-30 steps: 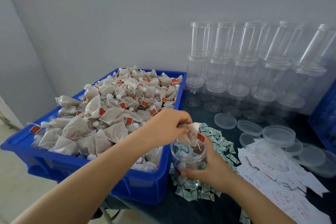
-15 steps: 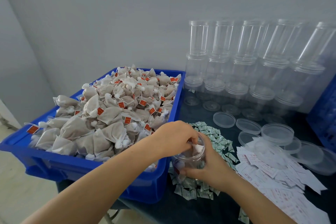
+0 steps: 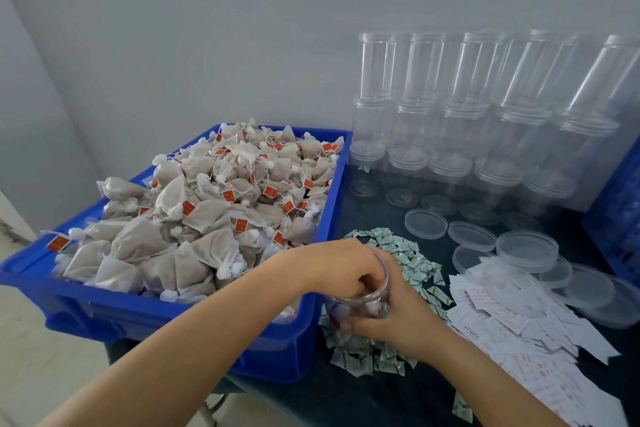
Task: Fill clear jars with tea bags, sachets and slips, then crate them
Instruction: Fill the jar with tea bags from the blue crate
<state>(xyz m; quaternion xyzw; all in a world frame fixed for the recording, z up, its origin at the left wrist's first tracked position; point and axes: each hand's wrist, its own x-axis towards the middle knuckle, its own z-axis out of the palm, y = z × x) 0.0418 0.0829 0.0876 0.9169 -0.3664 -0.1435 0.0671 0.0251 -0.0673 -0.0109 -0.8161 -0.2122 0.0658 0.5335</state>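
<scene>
A clear jar (image 3: 372, 300) stands on the green-white sachets (image 3: 414, 255) beside the blue crate (image 3: 330, 204). My right hand (image 3: 394, 321) grips the jar's side from the near right. The curled fingers of my left hand (image 3: 341, 269) reach down into the jar's mouth onto a tea bag, which they mostly hide. A heap of tea bags (image 3: 207, 218) with red tags fills the blue crate. White paper slips (image 3: 519, 333) lie spread at the right.
Stacked empty clear jars (image 3: 450, 114) line the back wall. Several loose clear lids (image 3: 426, 224) lie in front of them on the dark table. A second blue crate (image 3: 620, 211) stands at the right edge. Bare floor shows at the left.
My left hand carried a tea bag from above the jar down into its mouth, and its fingers now reach deeper inside. My right hand kept hold of the jar.
</scene>
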